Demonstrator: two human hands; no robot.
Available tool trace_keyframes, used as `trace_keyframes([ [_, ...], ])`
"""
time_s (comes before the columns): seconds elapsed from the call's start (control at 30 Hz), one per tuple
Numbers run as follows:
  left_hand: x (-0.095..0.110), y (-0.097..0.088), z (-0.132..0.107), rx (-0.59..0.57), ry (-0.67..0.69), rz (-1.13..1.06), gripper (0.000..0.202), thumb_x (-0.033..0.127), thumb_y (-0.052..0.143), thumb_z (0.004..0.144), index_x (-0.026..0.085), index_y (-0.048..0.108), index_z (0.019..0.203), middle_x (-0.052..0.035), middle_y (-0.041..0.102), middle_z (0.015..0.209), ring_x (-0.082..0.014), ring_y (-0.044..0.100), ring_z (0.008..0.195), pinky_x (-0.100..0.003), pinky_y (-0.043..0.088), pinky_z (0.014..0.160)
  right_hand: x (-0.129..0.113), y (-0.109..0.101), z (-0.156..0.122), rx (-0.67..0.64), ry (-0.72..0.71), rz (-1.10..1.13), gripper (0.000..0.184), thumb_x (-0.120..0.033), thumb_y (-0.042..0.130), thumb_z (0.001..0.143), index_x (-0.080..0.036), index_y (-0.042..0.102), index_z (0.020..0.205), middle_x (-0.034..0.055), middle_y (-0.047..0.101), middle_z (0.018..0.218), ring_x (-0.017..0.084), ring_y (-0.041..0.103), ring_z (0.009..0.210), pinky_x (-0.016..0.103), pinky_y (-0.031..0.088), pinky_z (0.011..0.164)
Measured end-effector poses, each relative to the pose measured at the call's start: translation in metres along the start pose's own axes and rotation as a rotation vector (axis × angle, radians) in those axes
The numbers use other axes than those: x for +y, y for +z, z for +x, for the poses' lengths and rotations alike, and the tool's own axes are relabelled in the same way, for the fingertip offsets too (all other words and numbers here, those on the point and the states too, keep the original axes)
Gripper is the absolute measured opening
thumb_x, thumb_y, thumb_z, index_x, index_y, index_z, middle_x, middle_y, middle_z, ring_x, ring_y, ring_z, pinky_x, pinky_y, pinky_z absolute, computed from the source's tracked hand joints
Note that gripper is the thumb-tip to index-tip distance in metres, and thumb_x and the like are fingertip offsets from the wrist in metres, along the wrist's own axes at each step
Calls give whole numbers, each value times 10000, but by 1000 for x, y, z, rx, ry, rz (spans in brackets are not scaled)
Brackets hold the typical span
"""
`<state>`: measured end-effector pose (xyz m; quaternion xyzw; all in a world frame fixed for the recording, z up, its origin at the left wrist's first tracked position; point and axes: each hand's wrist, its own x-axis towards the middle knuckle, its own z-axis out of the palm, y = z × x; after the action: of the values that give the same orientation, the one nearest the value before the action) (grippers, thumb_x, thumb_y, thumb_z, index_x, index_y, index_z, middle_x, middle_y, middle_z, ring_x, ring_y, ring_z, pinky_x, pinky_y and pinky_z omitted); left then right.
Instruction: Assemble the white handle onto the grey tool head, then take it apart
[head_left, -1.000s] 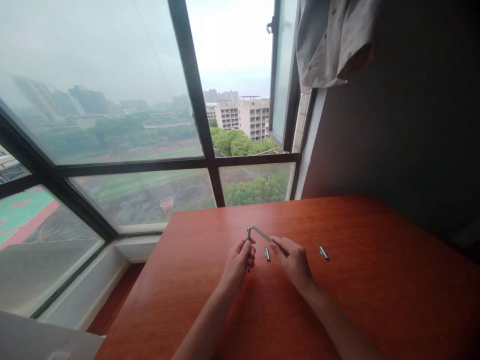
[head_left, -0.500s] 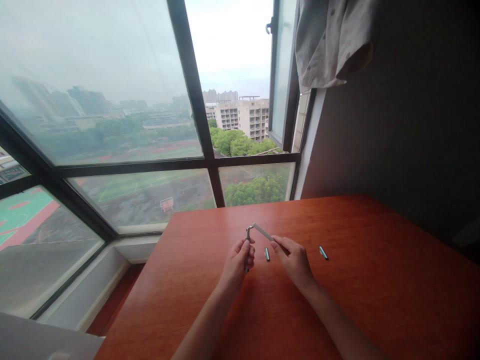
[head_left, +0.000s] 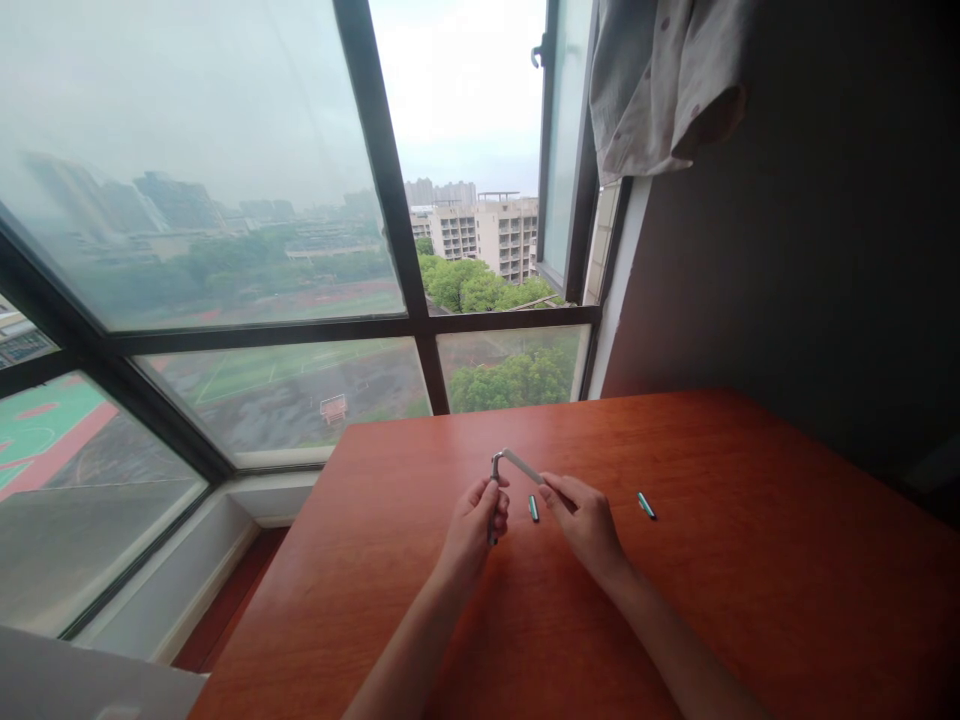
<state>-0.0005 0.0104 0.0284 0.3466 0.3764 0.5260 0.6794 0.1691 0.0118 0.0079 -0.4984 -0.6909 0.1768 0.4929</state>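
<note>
My left hand is closed around what looks like a razor handle, dark at its lower end with a bent silver neck at the top. Between the fingers of my right hand is a slim, flat grey stick. Its far end slants up to the left and meets the silver neck, or lies very close to it. Just left of my right fingers, a small green-and-black razor cartridge lies on the table. A second such cartridge rests farther right.
Both forearms extend over a reddish-brown wooden table. Dark-framed windows stand beyond its far edge, one pane swung open. Grey cloth hangs at upper right beside a dark wall.
The stick in my right hand has shifted slightly left and down at the silver neck. My left hand has barely moved, and both cartridges lie where they were.
</note>
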Motion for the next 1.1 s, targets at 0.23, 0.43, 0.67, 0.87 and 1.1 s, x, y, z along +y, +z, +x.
trace_keyframes([
  [0.23, 0, 0, 0, -1, -6, 10, 365, 443, 706, 712, 161, 548, 883, 57, 473, 612, -34, 355, 451, -161, 220, 427, -2, -2, 1, 18, 11, -14, 308, -354, 481, 913, -165, 718, 963, 96, 719, 862, 218, 659, 769, 294, 500, 693],
  [0.43, 0, -1, 0, -7, -2, 11, 347, 428, 695, 729, 157, 549, 889, 57, 470, 613, -32, 349, 451, -159, 213, 425, -2, -2, 1, 5, -2, 16, 306, -361, 492, 906, -169, 725, 954, 94, 723, 853, 218, 667, 768, 290, 512, 697],
  [0.67, 3, 0, -2, -23, -23, -44, 327, 406, 684, 734, 147, 552, 885, 54, 462, 590, -31, 331, 435, -159, 194, 416, -2, -2, 2, 4, 29, 52, 320, -373, 485, 908, -164, 723, 953, 85, 715, 829, 205, 656, 730, 271, 500, 658],
  [0.87, 7, 2, -5, -67, -54, -85, 345, 398, 695, 719, 130, 574, 899, 54, 441, 582, -28, 294, 428, -163, 158, 407, -6, -4, 3, -10, 75, 100, 368, -412, 472, 907, -154, 734, 916, 44, 670, 670, 172, 614, 609, 238, 454, 559],
  [1.1, 8, 5, -7, -72, -28, -95, 319, 404, 683, 731, 161, 532, 872, 60, 452, 570, -31, 300, 415, -164, 164, 412, -7, 0, 0, -112, 130, 255, 417, -444, 462, 908, -129, 722, 992, 8, 604, 596, 127, 533, 526, 207, 401, 482],
])
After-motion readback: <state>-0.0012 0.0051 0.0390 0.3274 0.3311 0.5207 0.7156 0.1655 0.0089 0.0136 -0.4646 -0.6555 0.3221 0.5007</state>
